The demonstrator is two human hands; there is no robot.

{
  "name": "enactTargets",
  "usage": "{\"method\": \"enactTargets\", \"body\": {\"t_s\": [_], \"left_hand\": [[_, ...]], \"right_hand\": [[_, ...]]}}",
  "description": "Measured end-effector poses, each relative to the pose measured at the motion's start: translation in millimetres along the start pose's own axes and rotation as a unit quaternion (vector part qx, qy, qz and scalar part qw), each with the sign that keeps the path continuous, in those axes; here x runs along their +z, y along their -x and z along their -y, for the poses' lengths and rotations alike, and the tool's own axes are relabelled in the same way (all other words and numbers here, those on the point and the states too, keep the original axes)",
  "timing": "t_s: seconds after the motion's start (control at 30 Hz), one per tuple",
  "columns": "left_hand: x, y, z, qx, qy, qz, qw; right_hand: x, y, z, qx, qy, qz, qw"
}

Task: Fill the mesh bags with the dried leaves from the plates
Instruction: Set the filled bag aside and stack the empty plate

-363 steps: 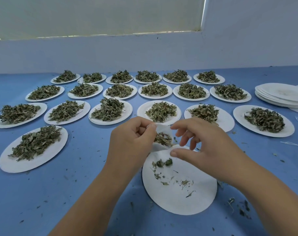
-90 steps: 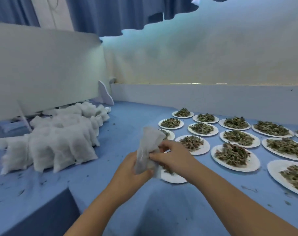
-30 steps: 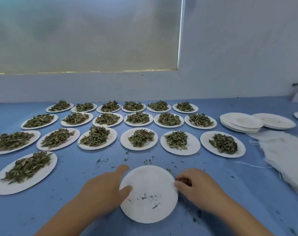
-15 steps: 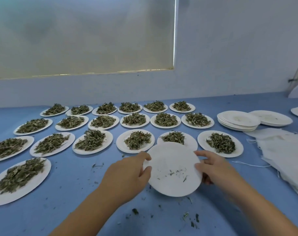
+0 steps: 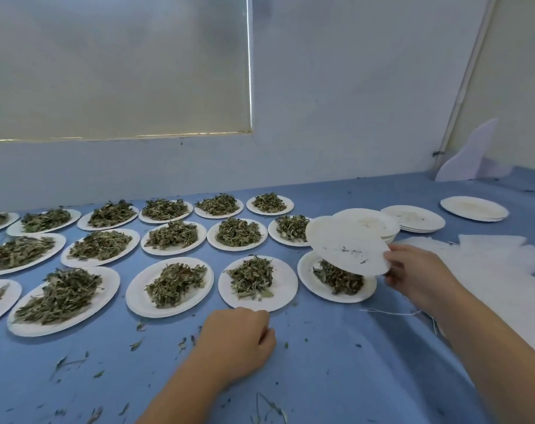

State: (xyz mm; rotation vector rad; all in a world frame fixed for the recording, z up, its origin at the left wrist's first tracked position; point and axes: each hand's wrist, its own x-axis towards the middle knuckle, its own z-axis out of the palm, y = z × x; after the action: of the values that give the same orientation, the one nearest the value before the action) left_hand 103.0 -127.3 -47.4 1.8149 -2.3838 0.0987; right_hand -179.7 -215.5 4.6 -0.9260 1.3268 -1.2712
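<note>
White near-bare plate [image 5: 347, 246], paper, held in the air by the right hand [image 5: 416, 270] at its right rim: thumb on the upper face, fingers curled beneath, a narrow pinch closed on the edge. Plate tilted, left edge higher, with only a few dark leaf specks on its face. It hangs above the right-end plate [image 5: 309, 278] of the near row and hides part of that plate's dried leaves [image 5: 336, 280]; its far edge overlaps, in view, the nearest stack of empty plates [image 5: 382, 224]. Two more low stacks of empty plates [image 5: 416, 218] sit further right along the blue table cloth [image 5: 336, 377]. Left hand [image 5: 238, 335] rests knuckles-up on the cloth, fingers loosely curled under, nothing visible in it; it lies just beside the near rim of the second plate from the right [image 5: 257, 304] and does not grip it. Remaining plates of dried leaves [image 5: 171, 284] stand in three rows running to the left, each with a heap in the middle. Empty mesh bags [image 5: 489, 270] lie flat in a white pile on the cloth, right of the right hand and under the forearm; none is in either hand. A thin white string [image 5: 388, 313] trails on the cloth near the wrist. Loose leaf fragments [image 5: 137, 342] are scattered over the near cloth.
</note>
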Motion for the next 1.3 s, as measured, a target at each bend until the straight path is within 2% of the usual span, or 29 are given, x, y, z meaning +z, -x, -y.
{"method": "enactTargets", "body": {"t_s": [0.1, 0.23, 0.57, 0.63, 0.7, 0.77, 0.97, 1.03, 1.1, 1.3], "left_hand": [[10, 2, 4, 0.008, 0.025, -0.004, 1.000], [12, -1, 4, 0.008, 0.039, 0.008, 0.999], [11, -2, 1, -0.014, 0.031, 0.004, 0.999], [12, -1, 1, -0.013, 0.035, -0.002, 0.999], [14, 0, 1, -0.014, 0.039, -0.008, 0.999], [15, 0, 2, -0.018, 0.042, -0.014, 0.999], [18, 0, 2, -0.022, 0.055, -0.034, 0.998], [17, 1, 1, -0.023, 0.058, -0.038, 0.997], [17, 3, 1, -0.024, 0.056, -0.042, 0.997], [16, 7, 2, -0.020, 0.070, -0.050, 0.996]], "right_hand": [[-3, -42, 10, 0.024, -0.075, -0.056, 0.995], [-6, -90, 14, 0.043, -0.106, -0.105, 0.988], [-9, -130, 14, 0.067, -0.051, -0.189, 0.978], [-12, -133, 14, 0.044, -0.007, -0.182, 0.982], [-13, -129, 17, 0.020, 0.117, -0.163, 0.979], [-14, -123, 24, 0.014, 0.186, -0.161, 0.969], [-29, -79, 36, 0.031, 0.275, -0.118, 0.954], [-34, -56, 36, 0.007, 0.347, -0.095, 0.933], [-40, -36, 35, -0.040, 0.440, -0.058, 0.895], [-43, 6, 9, -0.084, 0.676, -0.030, 0.731]]}}
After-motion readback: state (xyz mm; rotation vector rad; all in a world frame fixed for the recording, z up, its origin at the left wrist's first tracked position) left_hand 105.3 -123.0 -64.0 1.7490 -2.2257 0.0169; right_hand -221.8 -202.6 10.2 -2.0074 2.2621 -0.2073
